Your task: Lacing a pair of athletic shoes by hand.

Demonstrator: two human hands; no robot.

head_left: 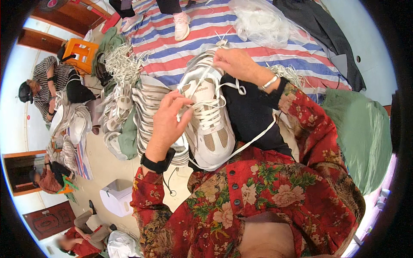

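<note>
A white and beige sneaker [203, 144] lies on my lap, its toe toward me. White shoelaces [210, 118] cross its tongue, and one long loose end curves around the toe on the right. My left hand [170, 122] is at the left eyelet edge, fingers curled and thumb close to the lace there. Above the shoe's collar, my right hand [236, 64] pinches a stretch of lace between thumb and fingers. Black cloth [251, 114] covers my lap beneath the shoe.
Stacked sneakers [148, 103] stand to my left, near a heap of white laces [122, 62]. Striped sheeting [163, 58] covers the floor ahead, with a clear plastic bag [262, 23] on it. Green cloth [357, 137] is at right. Other people sit at far left, near an orange stool [79, 53].
</note>
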